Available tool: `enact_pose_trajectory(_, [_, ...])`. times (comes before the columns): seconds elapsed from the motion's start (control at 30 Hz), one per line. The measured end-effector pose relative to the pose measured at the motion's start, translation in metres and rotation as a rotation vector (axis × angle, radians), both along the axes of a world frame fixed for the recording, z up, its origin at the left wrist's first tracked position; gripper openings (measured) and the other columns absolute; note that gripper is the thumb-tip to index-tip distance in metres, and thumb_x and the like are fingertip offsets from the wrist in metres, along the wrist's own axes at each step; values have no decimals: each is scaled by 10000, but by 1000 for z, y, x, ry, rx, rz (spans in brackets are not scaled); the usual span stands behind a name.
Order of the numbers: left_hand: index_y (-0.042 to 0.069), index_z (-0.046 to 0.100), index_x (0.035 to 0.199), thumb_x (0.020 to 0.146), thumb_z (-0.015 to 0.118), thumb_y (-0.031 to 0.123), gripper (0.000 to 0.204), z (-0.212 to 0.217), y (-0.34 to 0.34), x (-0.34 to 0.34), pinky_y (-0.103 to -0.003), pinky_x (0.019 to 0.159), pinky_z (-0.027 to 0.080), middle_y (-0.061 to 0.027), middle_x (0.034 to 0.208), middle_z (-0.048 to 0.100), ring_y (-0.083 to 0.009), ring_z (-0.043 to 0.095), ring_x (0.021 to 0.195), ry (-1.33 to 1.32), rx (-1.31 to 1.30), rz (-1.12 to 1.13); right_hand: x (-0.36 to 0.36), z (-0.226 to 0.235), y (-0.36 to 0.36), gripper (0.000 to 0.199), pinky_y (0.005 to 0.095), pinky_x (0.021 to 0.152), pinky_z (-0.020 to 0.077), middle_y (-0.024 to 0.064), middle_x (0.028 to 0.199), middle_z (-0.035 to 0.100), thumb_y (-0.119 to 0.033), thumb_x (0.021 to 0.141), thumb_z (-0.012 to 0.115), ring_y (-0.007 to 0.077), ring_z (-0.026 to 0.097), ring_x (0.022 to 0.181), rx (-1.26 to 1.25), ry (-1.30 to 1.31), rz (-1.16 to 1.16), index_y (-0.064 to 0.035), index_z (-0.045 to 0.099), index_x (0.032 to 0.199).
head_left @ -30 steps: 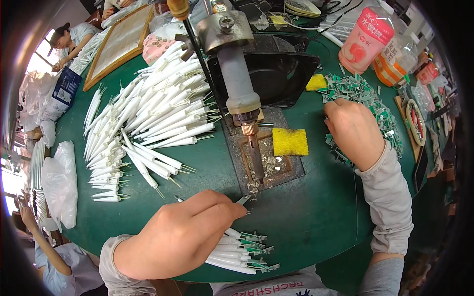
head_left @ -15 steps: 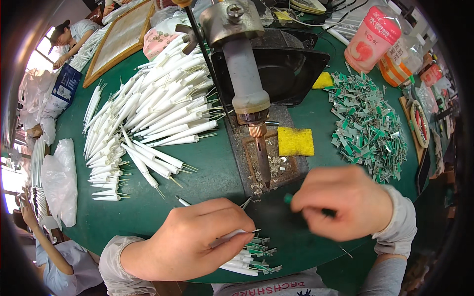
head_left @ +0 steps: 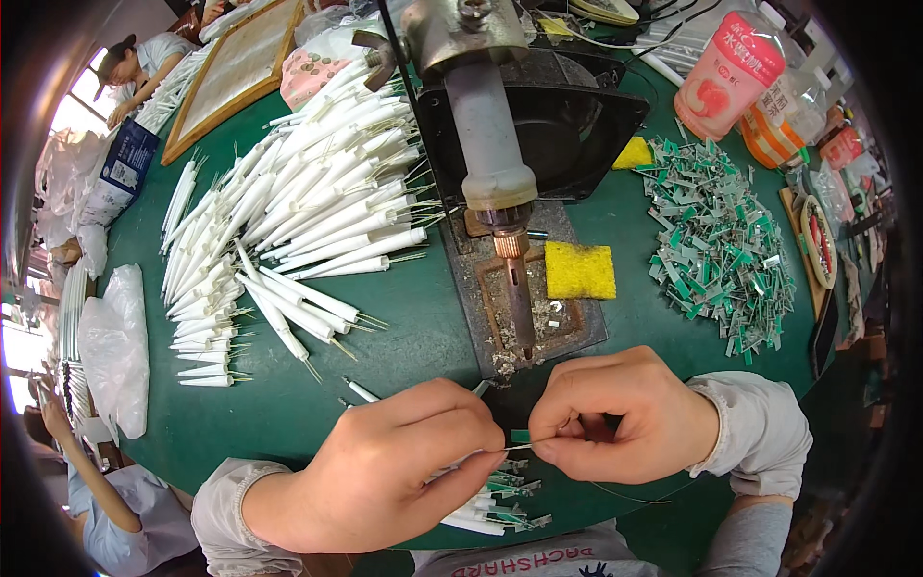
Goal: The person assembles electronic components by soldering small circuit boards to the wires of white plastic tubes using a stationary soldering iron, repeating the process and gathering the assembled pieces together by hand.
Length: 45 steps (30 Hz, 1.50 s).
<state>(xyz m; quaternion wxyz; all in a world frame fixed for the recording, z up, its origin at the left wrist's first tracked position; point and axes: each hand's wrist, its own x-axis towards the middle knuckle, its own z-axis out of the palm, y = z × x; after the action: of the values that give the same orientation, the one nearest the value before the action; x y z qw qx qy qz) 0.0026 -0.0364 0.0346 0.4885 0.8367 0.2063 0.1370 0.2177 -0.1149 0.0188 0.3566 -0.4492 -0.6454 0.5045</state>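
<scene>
Above the near table edge, my left hand (head_left: 385, 471) pinches a slim white tube, now nearly hidden by the fingers, with a thin wire end (head_left: 517, 446) poking out. My right hand (head_left: 630, 413) is closed at that wire end, thumb against forefinger. A small green circuit board piece (head_left: 520, 436) shows at its fingertips; whether board and wire touch I cannot tell. Beyond both hands, a soldering iron (head_left: 519, 308) hangs tip down over a dirty metal base (head_left: 586, 332). Below my left hand lie several white tubes with green boards on their ends (head_left: 481, 514).
A big heap of white tubes with wire leads (head_left: 327, 202) covers the left side. Small green and grey boards (head_left: 716, 240) are piled at the right. A yellow sponge (head_left: 580, 271) lies beside the iron, drink bottles (head_left: 731, 72) behind. Another person (head_left: 144, 72) works far left.
My right hand has moved left and down, bringing the green board piece to my left hand's fingertips. The left hand stays nearly in place. The view has shifted slightly.
</scene>
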Motion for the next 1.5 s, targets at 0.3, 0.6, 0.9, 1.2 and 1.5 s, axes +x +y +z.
enact_pose_trajectory(0.3, [5,672,855,763,714,-19,104,1,0,0,-240,605,465,-96,954,595,-125,576,733,28,-143,51,3,5,-2,115,216,441,421,0,632,563,-12,761,656,79,548,514,-110,-17,-127,-41,585,847])
enact_pose_trajectory(0.6, [13,661,819,750,722,-24,99,-4,-3,1,-223,595,463,-94,964,585,-100,554,713,8,-208,62,-2,5,-4,113,223,445,455,8,651,599,-20,766,661,75,589,561,-108,13,-127,-36,595,857])
enact_pose_trajectory(0.9, [17,659,796,730,725,-40,110,-6,-5,2,-221,614,475,-94,953,595,-106,568,728,-23,-177,78,-3,-5,-8,122,213,459,464,12,693,631,-30,770,667,69,606,596,-204,124,-152,-37,603,873])
enact_pose_trajectory(1.2, [-15,631,805,792,676,-45,56,-6,-2,3,-239,670,518,-132,947,641,-126,638,746,11,-330,77,-2,-4,-7,120,210,466,462,14,701,637,-29,780,663,64,608,601,-214,133,-152,-37,610,887])
enact_pose_trajectory(1.5, [-51,614,825,822,636,-65,26,-7,1,6,-226,692,512,-136,979,619,-110,618,791,-37,-467,98,2,-7,-4,149,205,482,454,25,777,654,-27,823,642,75,613,628,-254,225,-146,-38,587,961])
